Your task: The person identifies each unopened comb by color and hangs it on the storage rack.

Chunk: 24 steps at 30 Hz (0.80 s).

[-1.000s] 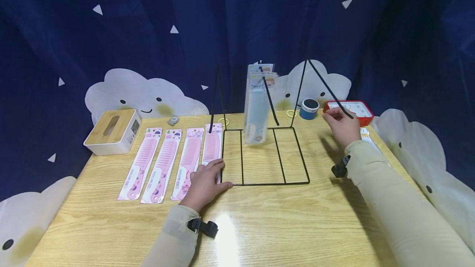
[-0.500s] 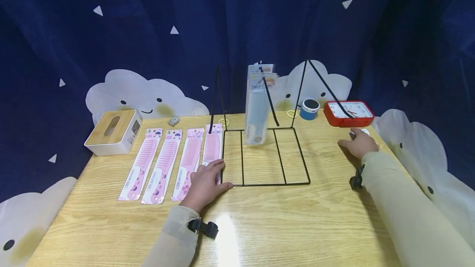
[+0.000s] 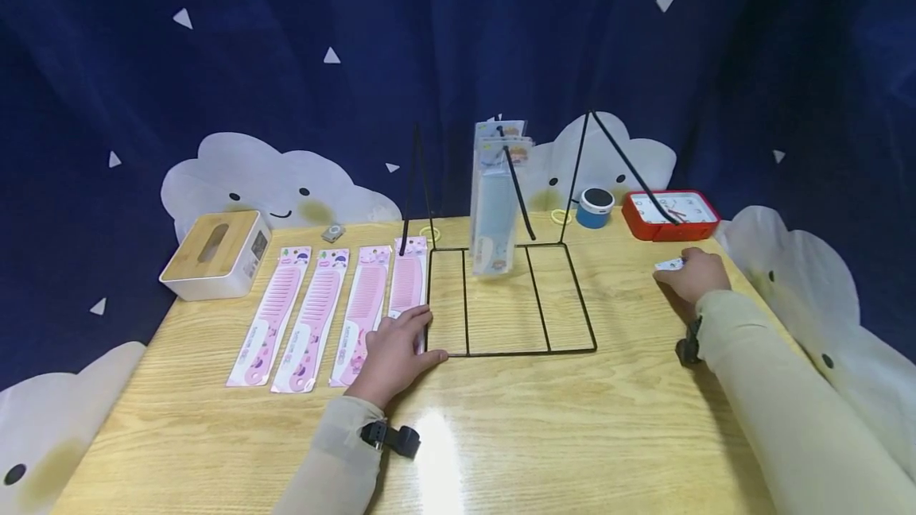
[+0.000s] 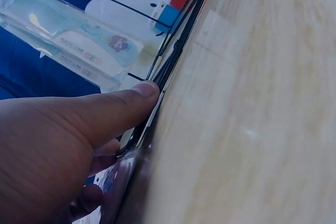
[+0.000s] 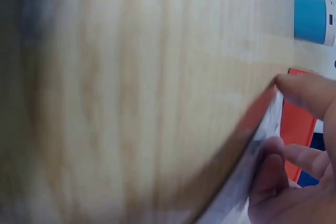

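Observation:
A black wire rack (image 3: 511,352) stands mid-table, and blue packaged combs (image 3: 494,205) hang on its middle hook. My left hand (image 3: 411,332) lies flat on the rack's front left corner and on the nearest pink packaged comb (image 3: 406,284). In the left wrist view the thumb (image 4: 121,106) presses along the base wire (image 4: 178,51). Several pink combs (image 3: 315,316) lie in a row to the left. My right hand (image 3: 676,269) rests on the table at the right and pinches the edge of a packaged comb (image 5: 247,150), mostly hidden under the hand.
A wood-topped tissue box (image 3: 215,253) sits at the back left. A blue speaker (image 3: 595,208) and a red clock (image 3: 669,214) stand at the back right, near the right hand. Yellow rings (image 3: 430,234) lie behind the rack. A dark curtain closes the back.
My right hand came down from the rack's right hook to the table's right side and took hold of a package there. The left hand has stayed put.

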### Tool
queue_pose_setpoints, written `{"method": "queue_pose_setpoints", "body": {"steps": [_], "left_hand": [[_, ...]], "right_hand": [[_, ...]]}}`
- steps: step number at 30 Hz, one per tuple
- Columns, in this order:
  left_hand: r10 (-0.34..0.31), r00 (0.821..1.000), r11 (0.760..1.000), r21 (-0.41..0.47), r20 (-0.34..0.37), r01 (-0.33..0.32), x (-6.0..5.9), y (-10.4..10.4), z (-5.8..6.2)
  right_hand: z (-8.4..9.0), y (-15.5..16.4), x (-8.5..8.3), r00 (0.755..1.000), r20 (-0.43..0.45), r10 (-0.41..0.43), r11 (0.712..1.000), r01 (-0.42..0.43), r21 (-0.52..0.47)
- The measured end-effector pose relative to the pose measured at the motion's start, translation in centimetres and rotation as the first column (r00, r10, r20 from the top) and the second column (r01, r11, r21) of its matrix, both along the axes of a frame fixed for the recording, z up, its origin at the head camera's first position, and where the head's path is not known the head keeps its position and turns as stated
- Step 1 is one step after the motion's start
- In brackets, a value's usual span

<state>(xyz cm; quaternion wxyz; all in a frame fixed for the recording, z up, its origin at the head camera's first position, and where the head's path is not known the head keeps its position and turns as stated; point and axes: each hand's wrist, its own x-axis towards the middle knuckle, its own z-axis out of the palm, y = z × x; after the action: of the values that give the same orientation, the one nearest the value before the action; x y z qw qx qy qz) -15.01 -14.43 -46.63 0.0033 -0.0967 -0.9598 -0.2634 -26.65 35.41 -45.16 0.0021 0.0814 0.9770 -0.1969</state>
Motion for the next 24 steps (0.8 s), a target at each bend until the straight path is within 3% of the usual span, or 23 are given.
{"method": "queue_pose_setpoints", "body": {"steps": [8,17,24], "left_hand": [[-0.008,1.000,1.000,0.009,-0.013,0.008,0.2,0.0,0.3],[-0.003,1.000,1.000,0.005,-0.006,0.003,0.2,0.0,0.2],[-0.006,1.000,1.000,-0.006,-0.006,0.006,0.1,0.0,0.1]], "right_hand": [[1.0,0.1,0.8,0.997,0.059,0.047,0.999,-0.045,-0.022],[1.9,-2.6,1.2,0.994,-0.094,0.064,0.992,-0.073,-0.099],[4.5,-7.3,2.3,0.949,-0.281,0.146,0.960,-0.204,-0.191]]}}
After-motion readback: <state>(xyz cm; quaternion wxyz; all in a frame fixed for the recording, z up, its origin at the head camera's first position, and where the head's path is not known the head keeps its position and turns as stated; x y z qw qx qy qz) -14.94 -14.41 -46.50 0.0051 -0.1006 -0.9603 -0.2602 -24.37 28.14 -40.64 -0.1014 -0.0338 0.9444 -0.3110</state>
